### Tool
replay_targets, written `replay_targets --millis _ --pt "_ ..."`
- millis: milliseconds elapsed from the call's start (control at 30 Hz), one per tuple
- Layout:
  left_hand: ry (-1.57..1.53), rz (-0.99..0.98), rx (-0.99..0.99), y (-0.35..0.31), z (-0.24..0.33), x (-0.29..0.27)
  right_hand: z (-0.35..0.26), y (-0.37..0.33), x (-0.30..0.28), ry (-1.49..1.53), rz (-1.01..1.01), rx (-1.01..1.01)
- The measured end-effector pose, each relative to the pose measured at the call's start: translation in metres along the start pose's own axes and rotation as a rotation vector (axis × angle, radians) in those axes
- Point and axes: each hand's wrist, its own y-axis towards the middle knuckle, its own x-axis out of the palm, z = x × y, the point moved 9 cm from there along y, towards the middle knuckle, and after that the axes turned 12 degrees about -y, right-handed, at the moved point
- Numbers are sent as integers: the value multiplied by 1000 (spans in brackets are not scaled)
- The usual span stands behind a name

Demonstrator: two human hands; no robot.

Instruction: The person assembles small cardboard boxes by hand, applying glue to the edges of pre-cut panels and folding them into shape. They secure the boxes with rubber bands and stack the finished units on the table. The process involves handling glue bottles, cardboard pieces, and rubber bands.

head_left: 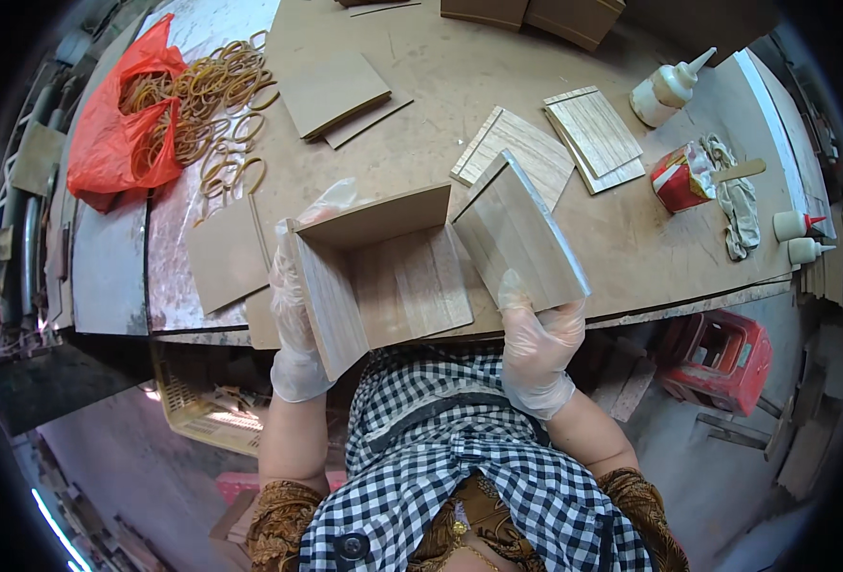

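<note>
My left hand [299, 296], in a clear plastic glove, is closed round the left side of a partly built wooden box [402, 291]. Its base, a left wall and a far wall show, while the right side is unwalled. My gloved right hand [540, 353] grips a wooden panel [521, 234] by its near end, thumb on the face. The panel is tilted up just right of the box, with a groove line along its left part and a pale strip on its right edge. Whether panel and box touch, I cannot tell.
A red plastic bag [121, 143] spills rubber bands [221, 95] at the left. Brown boards [335, 95] and light wood panels [598, 133] lie farther back. Rightward stand a glue bottle [664, 93], a red container [680, 181] with a flat stick, and a crumpled glove [741, 219].
</note>
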Motion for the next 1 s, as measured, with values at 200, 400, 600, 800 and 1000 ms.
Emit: replay_targets --millis 200,400,600,800,1000 --pt "53 -44 27 1 -2 -1 6 -4 8 -107 -81 -61" --pt "84 -5 42 5 8 10 6 -5 17 -283 -176 -103" --pt "9 70 -84 0 9 16 -17 -2 34 -464 -399 -306" --pt "32 -119 46 9 12 24 -29 -5 42 -572 -378 -350" --pt "-5 -179 48 8 10 26 -28 -10 46 -644 -347 -438"
